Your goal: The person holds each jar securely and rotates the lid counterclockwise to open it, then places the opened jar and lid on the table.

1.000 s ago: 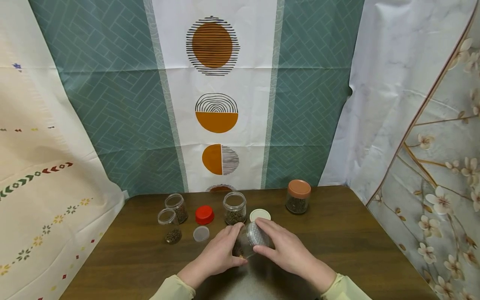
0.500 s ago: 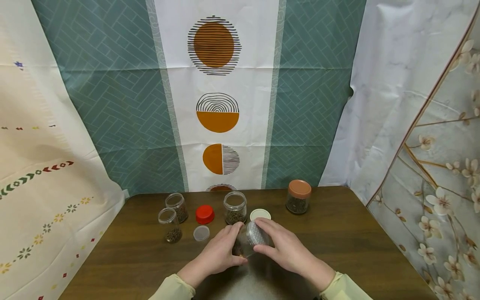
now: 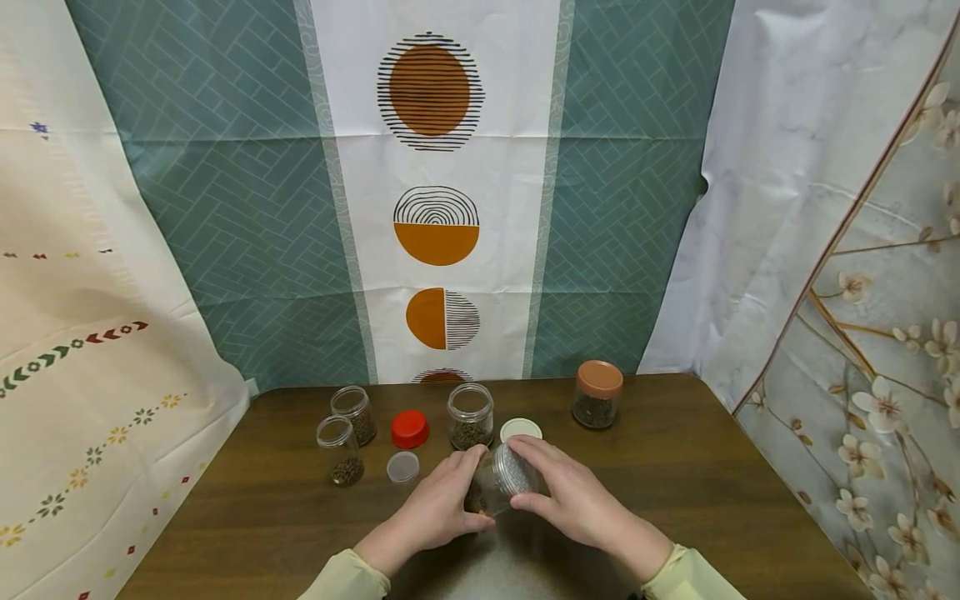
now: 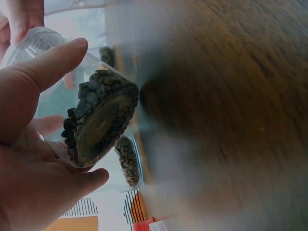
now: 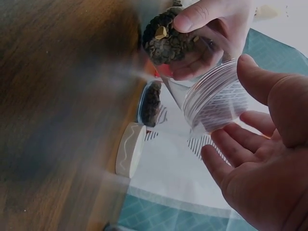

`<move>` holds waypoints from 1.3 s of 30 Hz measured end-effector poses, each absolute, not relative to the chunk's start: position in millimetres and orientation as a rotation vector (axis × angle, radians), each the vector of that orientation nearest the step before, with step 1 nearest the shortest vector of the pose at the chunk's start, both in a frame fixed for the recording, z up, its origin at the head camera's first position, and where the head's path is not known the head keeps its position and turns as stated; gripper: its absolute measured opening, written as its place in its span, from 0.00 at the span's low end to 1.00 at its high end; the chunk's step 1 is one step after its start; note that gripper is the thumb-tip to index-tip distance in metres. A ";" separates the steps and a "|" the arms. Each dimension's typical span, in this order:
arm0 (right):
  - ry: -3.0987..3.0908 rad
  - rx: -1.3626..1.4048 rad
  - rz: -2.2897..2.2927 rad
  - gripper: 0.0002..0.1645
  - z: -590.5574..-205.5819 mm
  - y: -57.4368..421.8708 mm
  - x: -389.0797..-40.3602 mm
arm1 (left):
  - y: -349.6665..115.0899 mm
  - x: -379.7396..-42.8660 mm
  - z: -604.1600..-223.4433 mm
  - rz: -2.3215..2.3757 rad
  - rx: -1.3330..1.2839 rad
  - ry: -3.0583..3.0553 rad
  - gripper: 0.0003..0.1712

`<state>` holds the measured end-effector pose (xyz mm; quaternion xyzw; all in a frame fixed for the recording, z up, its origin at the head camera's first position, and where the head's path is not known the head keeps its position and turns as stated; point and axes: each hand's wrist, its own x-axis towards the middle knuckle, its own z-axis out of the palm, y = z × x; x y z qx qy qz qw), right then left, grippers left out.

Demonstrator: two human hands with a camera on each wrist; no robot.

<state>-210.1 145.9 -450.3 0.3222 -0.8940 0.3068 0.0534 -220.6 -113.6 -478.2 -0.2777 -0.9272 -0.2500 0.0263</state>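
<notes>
A clear plastic jar (image 3: 487,483) leans on its side between both hands, its base toward the left. My left hand (image 3: 447,502) grips the jar around its lower body, thumb on the near side. Dark pebble-like pieces (image 4: 103,91) have slid toward the base, with one gold-coloured piece (image 5: 160,32) among them. On the jar's mouth sits a clear ridged lid (image 5: 216,98) with a patterned top. My right hand (image 3: 570,496) holds this lid by its edge, the thumb on one side and the fingertips on the other.
Lidless jars stand at the left (image 3: 340,454), behind it (image 3: 356,421) and at back centre (image 3: 470,429), holding dark pieces. A red lid (image 3: 409,429), small clear lid (image 3: 402,467) and cream lid (image 3: 521,430) lie among them. An orange-lidded jar (image 3: 596,396) stands back right.
The right thumb has shifted slightly along the lid's edge. Both hands and the tilted jar otherwise keep their place.
</notes>
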 end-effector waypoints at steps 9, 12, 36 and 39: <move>-2.686 1.045 0.954 0.47 -451.9 148.3 -211.1 | -113.4 -219.7 -479.1 -0.765 -0.863 -2.854 0.60; -2.691 1.065 0.962 0.48 -451.6 148.8 -210.7 | -113.9 -219.4 -479.7 -0.773 -0.861 -2.852 0.60; -2.680 0.975 0.943 0.43 -456.1 144.6 -207.6 | -115.1 -222.7 -481.8 -0.805 -0.848 -2.855 0.58; -2.687 0.947 0.942 0.43 -455.9 143.8 -207.3 | -114.8 -222.4 -480.5 -0.807 -0.842 -2.857 0.58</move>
